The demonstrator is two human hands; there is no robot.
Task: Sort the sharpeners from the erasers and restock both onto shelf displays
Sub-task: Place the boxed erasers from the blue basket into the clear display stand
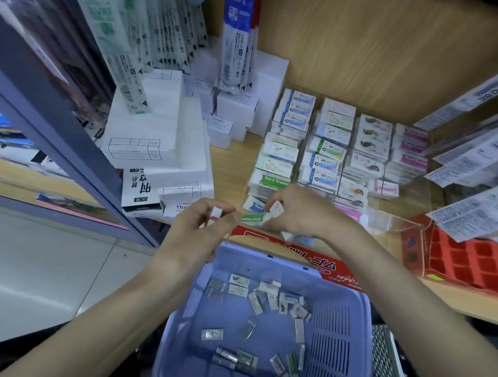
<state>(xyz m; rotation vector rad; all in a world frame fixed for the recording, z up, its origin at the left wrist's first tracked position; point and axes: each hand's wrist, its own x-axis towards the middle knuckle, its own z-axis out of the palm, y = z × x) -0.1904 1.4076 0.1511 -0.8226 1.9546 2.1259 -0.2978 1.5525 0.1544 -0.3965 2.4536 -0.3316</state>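
My left hand pinches a small white eraser with a pink band above the far rim of the lilac basket. My right hand grips several erasers at once: a green-sleeved "Hard Eraser" and a white one with red print stick out of its fingers. It sits at the front edge of the clear acrylic eraser display, whose rows are filled with boxed erasers. Several loose wrapped erasers and small packets lie in the basket.
A red compartment tray stands on the wooden shelf at right. White boxes are stacked at left, and pen refill packs hang above them. A red "Hard" carton lies under my right wrist. Hanging packs crowd the right edge.
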